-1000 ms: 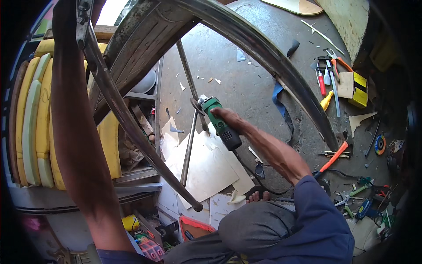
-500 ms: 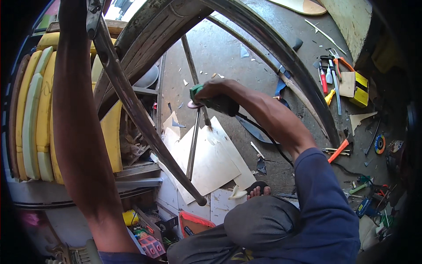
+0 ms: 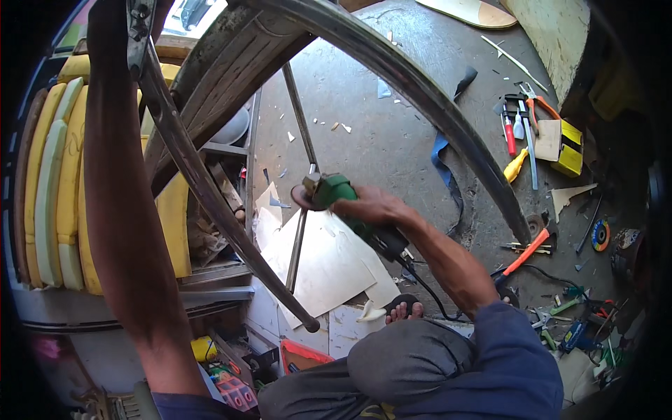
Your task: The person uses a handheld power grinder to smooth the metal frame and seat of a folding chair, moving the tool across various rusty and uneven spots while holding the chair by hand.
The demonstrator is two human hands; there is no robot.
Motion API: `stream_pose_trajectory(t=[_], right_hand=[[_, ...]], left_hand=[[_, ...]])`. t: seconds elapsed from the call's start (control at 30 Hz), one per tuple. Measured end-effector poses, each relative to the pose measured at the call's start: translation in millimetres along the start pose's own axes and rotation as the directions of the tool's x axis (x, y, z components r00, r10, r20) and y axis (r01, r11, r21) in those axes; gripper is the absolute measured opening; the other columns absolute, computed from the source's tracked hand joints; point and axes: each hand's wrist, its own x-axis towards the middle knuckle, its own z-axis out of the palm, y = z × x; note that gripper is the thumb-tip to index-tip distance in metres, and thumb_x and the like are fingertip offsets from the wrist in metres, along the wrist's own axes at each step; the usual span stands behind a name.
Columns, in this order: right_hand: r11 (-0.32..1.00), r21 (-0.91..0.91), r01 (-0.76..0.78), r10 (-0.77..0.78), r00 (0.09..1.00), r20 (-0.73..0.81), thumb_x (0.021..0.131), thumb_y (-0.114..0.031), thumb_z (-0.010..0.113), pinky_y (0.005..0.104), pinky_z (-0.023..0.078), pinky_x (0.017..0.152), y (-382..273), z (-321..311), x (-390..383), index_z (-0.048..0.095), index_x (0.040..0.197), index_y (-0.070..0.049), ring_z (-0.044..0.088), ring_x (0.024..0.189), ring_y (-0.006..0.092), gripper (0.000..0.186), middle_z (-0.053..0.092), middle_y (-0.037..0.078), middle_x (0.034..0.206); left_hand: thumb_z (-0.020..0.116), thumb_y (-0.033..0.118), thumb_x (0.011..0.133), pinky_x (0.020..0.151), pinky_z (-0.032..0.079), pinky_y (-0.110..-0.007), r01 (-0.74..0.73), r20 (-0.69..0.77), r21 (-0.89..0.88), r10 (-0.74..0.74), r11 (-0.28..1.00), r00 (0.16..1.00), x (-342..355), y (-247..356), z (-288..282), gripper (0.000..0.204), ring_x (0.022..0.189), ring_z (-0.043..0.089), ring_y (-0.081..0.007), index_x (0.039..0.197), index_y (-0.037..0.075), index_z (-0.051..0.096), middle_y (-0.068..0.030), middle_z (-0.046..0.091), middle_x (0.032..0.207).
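Observation:
My right hand (image 3: 378, 208) is closed around a green angle grinder (image 3: 337, 192). The grinder's disc (image 3: 305, 198) is at a thin metal crossbar (image 3: 298, 241); whether they touch I cannot tell. That crossbar belongs to a worn, tubular metal frame (image 3: 203, 178) with curved legs, tilted up before me. Along the left side my left arm (image 3: 126, 203) reaches up to the frame's top, beside a metal bracket (image 3: 140, 31). My left hand is mostly lost in shadow at the upper edge, and its fingers do not show.
Pale sheets (image 3: 329, 269) lie on the floor below the grinder. Yellow foam pads (image 3: 59, 182) stand at left. To the right are a red-handled screwdriver (image 3: 509, 136), orange-handled pliers (image 3: 542, 105), a yellow box (image 3: 568, 150) and a flap disc (image 3: 600, 234). The grinder's black cord (image 3: 427, 288) trails near my foot.
My right hand has brought the grinder down and nearer, turning it so that its head and disc show more. The metal frame has shifted slightly to the left.

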Motion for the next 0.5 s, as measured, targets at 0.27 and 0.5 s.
stream_pose_trajectory(t=[0.27,0.5], right_hand=[[0.986,0.168,0.016,-0.009,0.999,-0.041,0.087,-0.057,0.065,0.0377,0.048,0.07,24.2,-15.1,96.0,0.068,0.11,-0.004,0.062,0.08,0.0209,0.057,0.066,0.011,0.093],[0.973,0.186,0.139,-0.138,0.99,-0.021,0.092,-0.055,0.06,0.0359,0.049,0.078,48.3,6.6,56.4,0.064,0.123,-0.005,0.062,0.088,0.0196,0.059,0.066,0.012,0.1]], left_hand=[[0.07,0.002,0.089,0.077,0.059,-0.029,-0.054,0.022,-0.016,0.055,0.998,0.998,-5.7,1.8,2.5,0.021,0.087,0.065,-0.0169,0.111,0.004,0.068,-0.0089,0.065,0.1],[0.071,0.0,0.089,0.079,0.059,-0.029,-0.432,0.115,-0.003,0.429,0.902,0.896,-7.2,-2.4,2.5,0.021,0.088,0.064,-0.0167,0.11,0.004,0.067,-0.0086,0.065,0.1]])
